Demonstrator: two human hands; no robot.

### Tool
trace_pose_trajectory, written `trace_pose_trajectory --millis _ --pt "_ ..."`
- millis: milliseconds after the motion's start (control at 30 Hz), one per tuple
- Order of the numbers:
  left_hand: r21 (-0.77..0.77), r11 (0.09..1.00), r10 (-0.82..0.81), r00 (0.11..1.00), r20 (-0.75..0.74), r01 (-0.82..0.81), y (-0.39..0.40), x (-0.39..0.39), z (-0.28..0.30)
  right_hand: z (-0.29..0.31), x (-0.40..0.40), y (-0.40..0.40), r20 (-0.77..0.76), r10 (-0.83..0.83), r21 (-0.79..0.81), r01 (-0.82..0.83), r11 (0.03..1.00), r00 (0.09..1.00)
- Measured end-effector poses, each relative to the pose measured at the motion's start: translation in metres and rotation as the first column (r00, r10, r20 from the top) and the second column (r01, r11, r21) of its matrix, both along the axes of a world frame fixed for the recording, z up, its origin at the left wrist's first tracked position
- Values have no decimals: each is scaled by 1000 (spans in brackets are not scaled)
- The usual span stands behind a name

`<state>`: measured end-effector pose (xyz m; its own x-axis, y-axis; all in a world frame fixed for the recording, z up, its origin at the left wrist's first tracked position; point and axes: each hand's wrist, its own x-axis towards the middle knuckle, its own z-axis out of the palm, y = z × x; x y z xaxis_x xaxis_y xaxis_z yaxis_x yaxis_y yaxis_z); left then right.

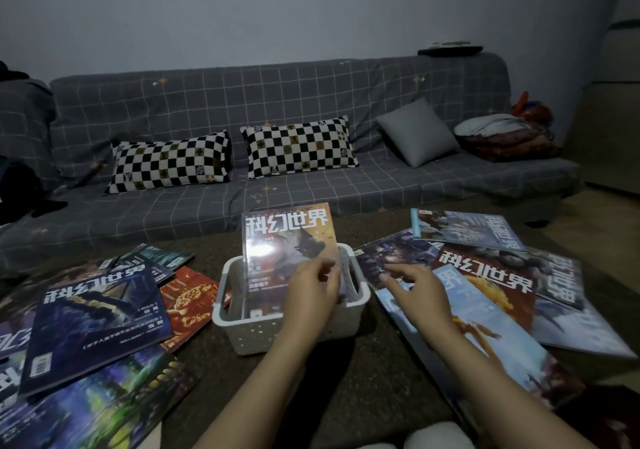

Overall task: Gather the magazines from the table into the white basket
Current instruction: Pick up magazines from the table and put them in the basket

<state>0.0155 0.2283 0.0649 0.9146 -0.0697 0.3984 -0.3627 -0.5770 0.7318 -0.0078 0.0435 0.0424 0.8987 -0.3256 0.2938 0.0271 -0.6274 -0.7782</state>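
Observation:
A white perforated basket (258, 332) sits on the dark table in the centre. One magazine (289, 241) stands upright inside it, and my left hand (311, 291) grips its right edge. My right hand (420, 296) hovers open, fingers spread, over the magazines right of the basket, just above a dark-covered magazine (398, 258). A light blue magazine (498, 341) and a red one (491, 286) lie under my right wrist and forearm. On the left lie several more, among them a dark blue magazine (93, 324) and an orange-red one (188, 301).
The dark brown table (363, 372) carries magazines fanned out on both sides of the basket. Behind it stands a grey checked sofa (277, 102) with two chequered pillows (299, 145), a grey cushion (417, 132) and folded blankets (505, 137) at the right.

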Motion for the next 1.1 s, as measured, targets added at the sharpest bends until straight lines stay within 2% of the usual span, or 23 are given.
trace_pose_trajectory --millis 67,167,267,400,467,533,600,733,933,1000,1100 --pt "-27 997 -67 997 -25 67 -30 -11 -3 -6 -17 -21 -4 -40 2 40 999 999" --pt "21 988 -150 986 -68 152 -71 -28 -15 -17 -39 -54 -47 -134 -8 134 991 990" --pt "56 982 -168 973 -158 179 -101 -39 -29 -28 -56 -85 -143 -185 -25 184 983 972" --pt "177 974 -79 941 -329 144 -124 -44 -53 -42 -63 -120 -312 -291 -276 207 939 904" --pt "118 988 -40 915 -402 95 -129 -45 -62 -46 -63 -132 -363 -367 -383 222 897 857" --pt "-9 1000 -20 901 -434 18 -131 -44 -66 -49 -59 -141 -392 -384 -395 224 891 836" --pt "-164 983 -10 866 -500 -83 -131 -41 -67 -49 -53 -147 -402 -384 -362 242 901 831" --pt "-355 903 -26 797 -604 -240 -131 -37 -65 -46 -45 -150 -463 -420 -317 296 901 781" --pt "-555 813 -234 774 -589 -177 -137 -45 -52 -43 -50 -145 -482 -418 -241 342 908 770" --pt "-596 789 -274 781 -562 -152 -136 -48 -44 -39 -54 -143 -465 -378 -75 389 918 801" --pt "-637 767 -329 804 -496 -79 -124 -52 -23 -20 -61 -138 -345 -264 310 375 874 901"
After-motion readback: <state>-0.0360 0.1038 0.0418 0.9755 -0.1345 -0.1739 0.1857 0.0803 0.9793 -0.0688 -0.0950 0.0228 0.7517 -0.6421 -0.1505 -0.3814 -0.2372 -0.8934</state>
